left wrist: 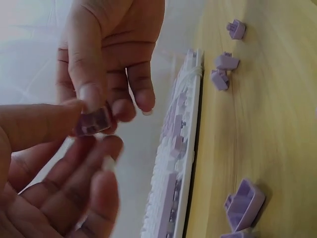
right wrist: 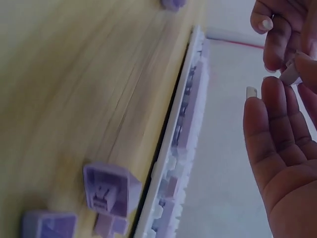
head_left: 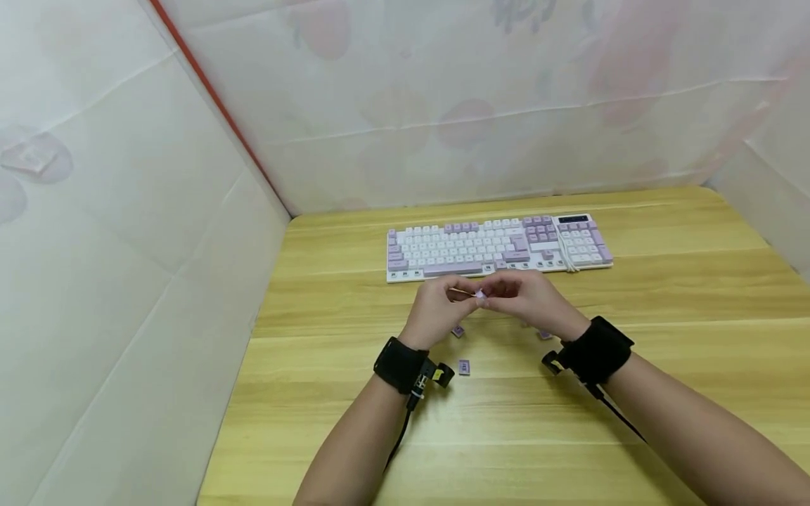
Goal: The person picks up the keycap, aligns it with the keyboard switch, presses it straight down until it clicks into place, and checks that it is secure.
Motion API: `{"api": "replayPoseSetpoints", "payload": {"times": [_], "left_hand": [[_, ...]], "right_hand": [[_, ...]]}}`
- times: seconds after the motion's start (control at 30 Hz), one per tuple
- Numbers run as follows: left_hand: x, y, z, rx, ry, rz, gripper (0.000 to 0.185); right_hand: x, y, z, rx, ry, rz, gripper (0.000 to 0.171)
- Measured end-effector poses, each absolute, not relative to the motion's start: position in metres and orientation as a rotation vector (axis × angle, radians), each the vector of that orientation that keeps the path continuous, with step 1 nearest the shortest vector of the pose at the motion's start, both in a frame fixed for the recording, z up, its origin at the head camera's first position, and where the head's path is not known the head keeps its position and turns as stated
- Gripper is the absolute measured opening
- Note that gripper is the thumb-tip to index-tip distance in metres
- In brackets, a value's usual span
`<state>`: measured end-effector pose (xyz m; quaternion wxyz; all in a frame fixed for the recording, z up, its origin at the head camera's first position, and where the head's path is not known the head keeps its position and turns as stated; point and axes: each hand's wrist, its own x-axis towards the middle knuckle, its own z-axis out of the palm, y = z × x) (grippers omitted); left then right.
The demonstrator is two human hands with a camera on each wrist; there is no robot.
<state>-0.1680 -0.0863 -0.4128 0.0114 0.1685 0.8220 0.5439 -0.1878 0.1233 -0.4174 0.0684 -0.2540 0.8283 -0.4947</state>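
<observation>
Head view shows one small purple key (head_left: 481,294) above the desk (head_left: 316,393), pinched by the left hand (head_left: 436,307) and also by the right hand (head_left: 534,299). Other loose keys (head_left: 465,367) lie near, on the desk; beyond is the keyboard (head_left: 468,248), its front row having some bare places.

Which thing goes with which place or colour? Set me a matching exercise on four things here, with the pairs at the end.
1. keyboard
2. held key
3. white cord
4. right wristband

A. black
B. between fingertips of the left hand and right hand
C. lying across the keyboard
D. on the table, beyond the hands

Pairs: 1-D; 2-B; 3-C; 4-A
</observation>
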Motion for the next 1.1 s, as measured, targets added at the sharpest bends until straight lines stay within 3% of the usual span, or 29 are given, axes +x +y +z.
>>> {"api": "replayPoseSetpoints", "payload": {"times": [0.53, 1.1], "left_hand": [[-0.178, -0.094, -0.406, 0.457, 2.653, 1.641, 0.011], [-0.173, -0.082, -0.405, 0.464, 2.638, 1.625, 0.010]], "right_hand": [[-0.265, 0.146, -0.411, -1.007, 2.853, -0.750, 0.020], [-0.276, 0.148, -0.428, -1.148, 2.931, -0.468, 0.013]]}}
